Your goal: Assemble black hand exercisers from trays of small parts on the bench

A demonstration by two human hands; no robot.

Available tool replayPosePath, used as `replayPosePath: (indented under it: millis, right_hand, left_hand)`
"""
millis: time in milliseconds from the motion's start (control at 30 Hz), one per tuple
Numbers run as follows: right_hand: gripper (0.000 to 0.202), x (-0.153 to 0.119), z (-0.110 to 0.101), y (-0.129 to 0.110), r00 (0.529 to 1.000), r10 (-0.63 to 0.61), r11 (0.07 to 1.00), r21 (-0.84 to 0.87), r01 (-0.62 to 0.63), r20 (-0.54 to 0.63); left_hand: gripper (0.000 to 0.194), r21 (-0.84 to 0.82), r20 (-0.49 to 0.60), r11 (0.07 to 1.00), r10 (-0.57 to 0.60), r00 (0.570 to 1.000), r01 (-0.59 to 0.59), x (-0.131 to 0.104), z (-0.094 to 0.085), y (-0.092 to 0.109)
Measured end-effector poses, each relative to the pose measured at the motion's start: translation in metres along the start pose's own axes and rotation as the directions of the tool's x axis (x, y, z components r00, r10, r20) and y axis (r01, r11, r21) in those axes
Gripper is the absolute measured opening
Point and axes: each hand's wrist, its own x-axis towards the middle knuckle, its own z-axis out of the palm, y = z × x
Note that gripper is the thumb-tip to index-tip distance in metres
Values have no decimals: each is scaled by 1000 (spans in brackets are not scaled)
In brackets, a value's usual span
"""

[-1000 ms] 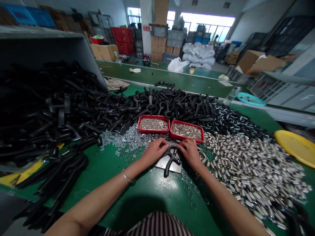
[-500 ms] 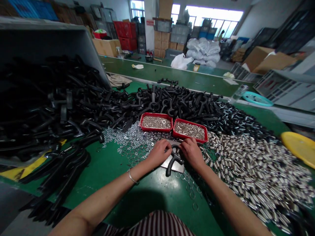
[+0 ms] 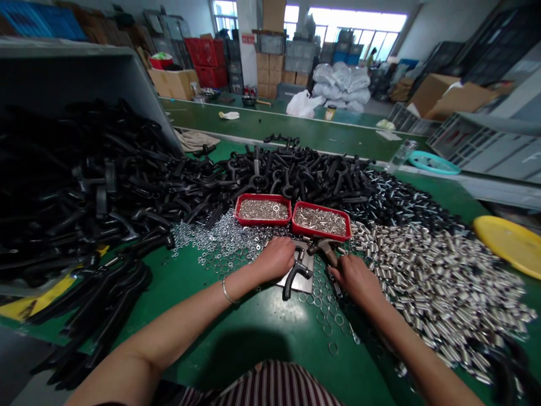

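My left hand (image 3: pixel 276 258) is closed at the upper end of a black curved handle (image 3: pixel 296 273), steadying it on a flat metal plate (image 3: pixel 307 286). What its fingertips pinch is hidden. A hammer (image 3: pixel 327 252) is in my right hand (image 3: pixel 357 277), fingers wrapped round its shaft, its head just right of the handle. Behind the plate stand two red trays: the left tray (image 3: pixel 262 223) holds tiny metal pieces, the right tray (image 3: pixel 321 234) small pins. Thin metal rings (image 3: pixel 325 316) lie near the plate's right side.
Black handles (image 3: pixel 296 175) are heaped behind the trays and in a tipped grey bin (image 3: pixel 156 107) at left. Silver metal sleeves (image 3: pixel 439 282) cover the right side. Small nuts and rings (image 3: pixel 215 242) spread at left. A yellow lid (image 3: pixel 507 242) lies far right.
My right hand has left the black handle, moved right and taken hold of a hammer. My left hand stays at the handle. The view has shifted slightly.
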Motion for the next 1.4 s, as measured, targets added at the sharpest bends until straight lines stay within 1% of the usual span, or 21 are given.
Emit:
replayPosePath:
  millis: [67,167,233,300,400,467,533,667,733,833,900,967,1033,1067,1133,1167,1200,1233,1300,1333,1400]
  right_hand:
    - [23,-4,2,5,999,18,999,40,-20,41]
    - [19,-1,-3,6,999,37,975,221,-34,-9]
    - [18,0,-11,3,998,41,934,356,-18,-57]
    - [18,-2,-21,-3,996,29,895,446,12,-85]
    - [19,-4,-30,-14,996,11,882,470,29,-83]
    - [16,-3,-31,-18,999,-6,894,447,20,-34]
    - [13,0,-32,-19,1000,-25,899,438,19,8]
    - [9,1,-40,-24,997,-29,866,497,63,-77]
    - [11,-3,-45,-31,994,-45,857,508,92,-103]
    - [13,-8,-49,-41,991,-134,863,493,111,10]
    - [12,-10,-48,-42,985,-159,839,535,97,72]
    - [14,-12,-47,-38,992,-88,771,637,10,91]
    - [21,-17,-47,-28,987,69,646,747,-158,149]
    - [25,-20,-47,-20,970,161,569,785,-243,184]
    - [31,-26,-47,3,917,336,449,819,-357,215]
    - [32,-28,-46,17,888,410,436,811,-391,208]
    - [33,-30,-46,33,866,463,465,779,-420,190]
    - [32,-30,-45,49,856,491,533,721,-443,162]
    - [30,-27,-44,76,881,470,742,515,-428,55]
    - [29,-24,-44,85,903,429,838,387,-386,-28]
    - [30,-15,-41,87,932,310,943,188,-276,-187]
  left_hand:
    - [15,61,52,988,140,989,-143,9,-4,-2]
    - [18,70,150,934,337,930,-350,24,-9,-6]
    - [20,68,194,905,401,895,-420,27,-10,-7]
    - [21,102,198,896,407,892,-432,20,-8,-4]
    - [23,169,142,929,308,941,-330,-5,-4,10]
    - [32,184,87,961,193,977,-206,-24,-1,21]
    - [41,167,38,983,71,997,-76,-38,2,31]
    - [45,49,-8,993,-104,995,104,-47,12,37]
    - [58,-26,-46,989,-149,988,148,-47,18,35]
    - [82,-101,-103,980,-183,978,172,-46,25,33]
    - [86,-118,-105,976,-196,975,183,-46,25,34]
    - [82,-131,-88,974,-195,977,183,-43,21,33]
    - [76,-195,-63,964,-195,979,179,-39,13,30]
    - [73,-267,-36,944,-211,977,194,-36,9,26]
    - [66,-467,76,839,-275,959,277,-30,2,16]
    - [63,-548,136,766,-314,940,335,-27,-1,10]
    - [62,-590,172,711,-352,920,382,-25,-3,4]
    - [61,-590,168,698,-384,908,405,-23,-5,-2]
    - [56,-499,56,779,-408,911,380,-22,-5,-14]
    - [52,-441,3,828,-385,923,347,-23,-4,-19]
    - [41,-377,-10,881,-311,950,285,-28,0,-27]
